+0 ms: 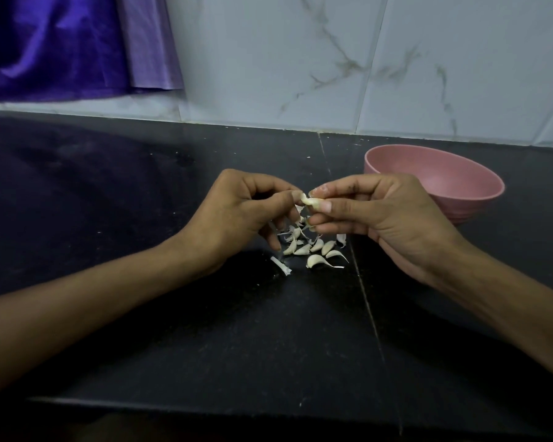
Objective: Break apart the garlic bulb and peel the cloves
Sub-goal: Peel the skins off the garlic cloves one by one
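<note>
On the dark desk (205,330), nearest the viewer, lies a scrap of papery skin (280,265). Just beyond it sits a loose heap of separated cloves (313,248) mixed with more bits of skin, so the bulb is already broken apart and the peeling step is in hand.

Above that heap, both hands meet over a single clove (314,202). The right hand (377,218) pinches the clove between thumb and forefinger, its other fingers curled beneath. The left hand (237,212) has its fingers bent inward and grips a curl of skin at the clove's tip; how much skin remains on this clove seems small, though the view is too dim and fine to be sure.

The next move probably calls for a steady pull with the left hand away from the clove while the right keeps it from slipping, then setting the bare clove aside.

Farther back on the right stands a pink bowl (479,199), a likely place for peeled cloves; nothing shows in the part of its inside that is visible. Behind everything rise a tiled wall (300,59) and, at left, a purple cloth (61,43).
</note>
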Available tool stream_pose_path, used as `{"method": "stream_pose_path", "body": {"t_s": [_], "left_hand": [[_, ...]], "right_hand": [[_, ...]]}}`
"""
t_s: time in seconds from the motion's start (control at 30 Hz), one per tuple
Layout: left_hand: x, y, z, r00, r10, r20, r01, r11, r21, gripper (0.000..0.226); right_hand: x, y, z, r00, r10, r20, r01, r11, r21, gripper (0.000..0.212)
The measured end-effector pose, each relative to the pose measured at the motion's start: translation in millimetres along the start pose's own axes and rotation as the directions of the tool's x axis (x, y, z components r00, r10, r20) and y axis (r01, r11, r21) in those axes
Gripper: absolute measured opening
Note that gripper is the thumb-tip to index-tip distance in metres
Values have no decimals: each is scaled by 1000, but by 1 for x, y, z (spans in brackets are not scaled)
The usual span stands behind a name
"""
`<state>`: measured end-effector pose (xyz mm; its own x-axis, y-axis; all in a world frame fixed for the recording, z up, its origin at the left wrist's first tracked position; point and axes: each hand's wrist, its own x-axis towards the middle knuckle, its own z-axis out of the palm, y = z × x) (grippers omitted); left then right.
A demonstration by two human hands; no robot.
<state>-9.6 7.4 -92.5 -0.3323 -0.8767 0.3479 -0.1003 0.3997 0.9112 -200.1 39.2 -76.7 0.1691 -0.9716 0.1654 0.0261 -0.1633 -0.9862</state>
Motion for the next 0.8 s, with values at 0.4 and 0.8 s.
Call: {"method": "stream_pose_path", "body": {"t_s": [0.4,0.8], "left_hand": [[-2,-2,-1,1000,3,5,-3,999,33,16],[-1,-5,-5,997,57,-53,-44,974,222,11]], "right_hand": [[-1,-1,0,999,-43,19,43,999,6,27],[1,1,-2,999,-30,-26,30,1000,-9,17]]}}
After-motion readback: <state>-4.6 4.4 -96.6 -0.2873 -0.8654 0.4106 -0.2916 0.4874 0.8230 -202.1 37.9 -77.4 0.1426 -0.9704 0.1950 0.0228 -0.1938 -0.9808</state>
